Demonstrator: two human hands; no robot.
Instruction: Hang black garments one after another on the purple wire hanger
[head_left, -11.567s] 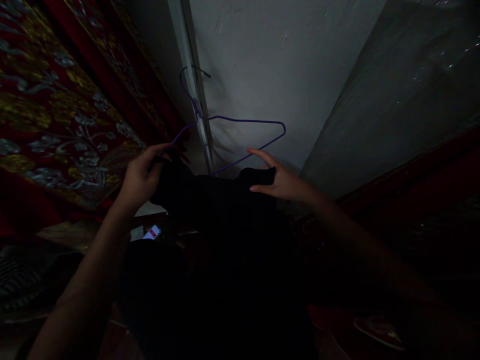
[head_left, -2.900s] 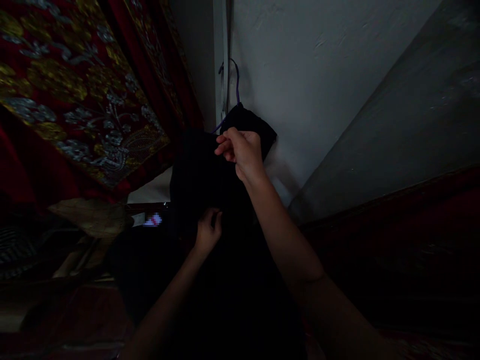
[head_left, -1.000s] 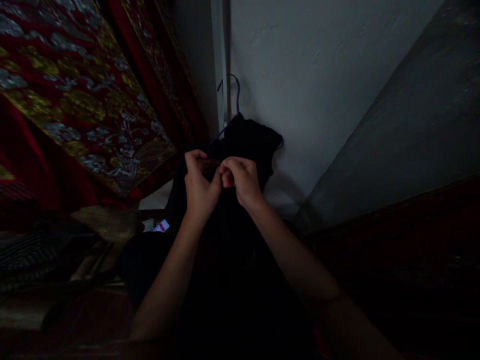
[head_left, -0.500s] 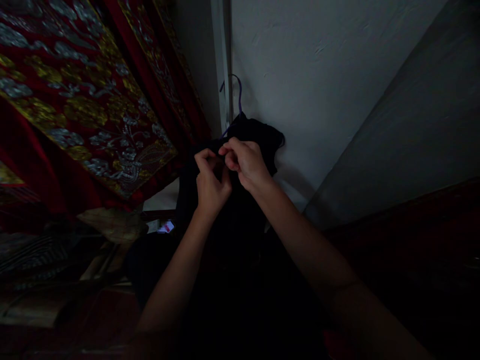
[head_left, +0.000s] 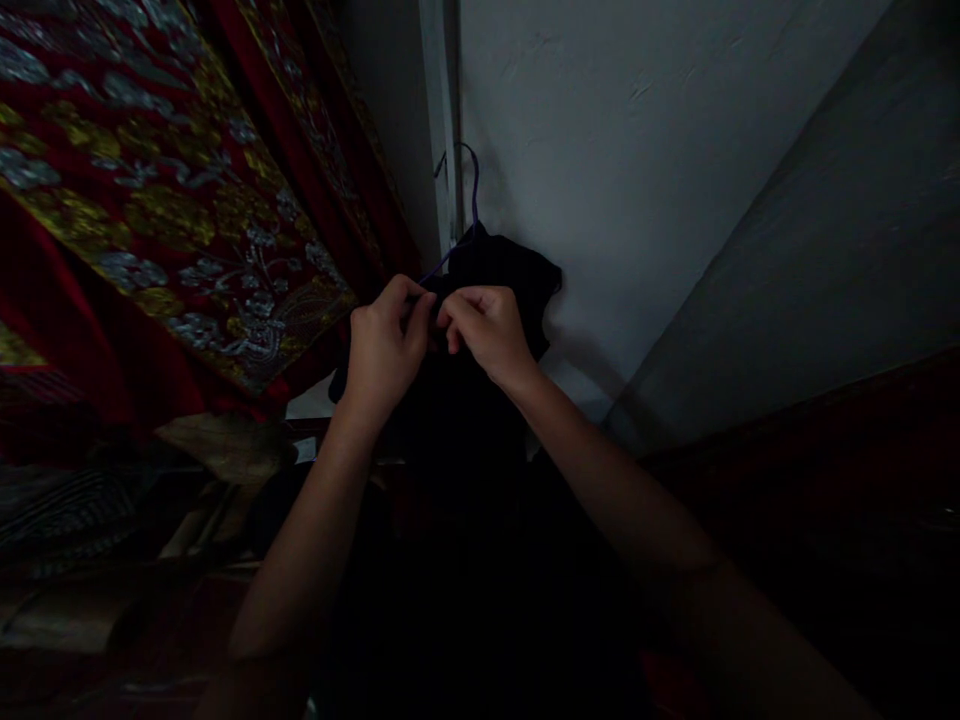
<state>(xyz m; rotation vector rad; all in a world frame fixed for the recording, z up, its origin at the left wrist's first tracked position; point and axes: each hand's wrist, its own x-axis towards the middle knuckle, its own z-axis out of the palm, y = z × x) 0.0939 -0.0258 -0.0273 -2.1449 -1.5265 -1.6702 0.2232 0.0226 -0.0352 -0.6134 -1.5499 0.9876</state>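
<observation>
A black garment [head_left: 508,272] hangs against the pale wall on a thin purple hanger [head_left: 475,185], whose hook goes round a narrow upright strip. My left hand [head_left: 386,345] pinches the garment's upper edge at the left, thumb against fingers, beside the hanger's sloping arm. Just right of it, my right hand [head_left: 491,330] has its fingers curled and closed on the cloth near the middle of the top. Between the two hands lies a small gap. The lower part of the garment merges into darkness, and the exact bit of cloth in each pinch is hidden.
Red cloth with gold and silver embroidery [head_left: 172,215] hangs at the upper left, close to my left hand. The upright strip [head_left: 452,120] runs up the wall [head_left: 637,150]. Below the red cloth, dim objects and a pale roll-like thing [head_left: 60,618] lie low at the left.
My left hand has shifted left, away from my right hand, and its fingers have closed to a pinch. My right hand has turned slightly and stays near the same spot.
</observation>
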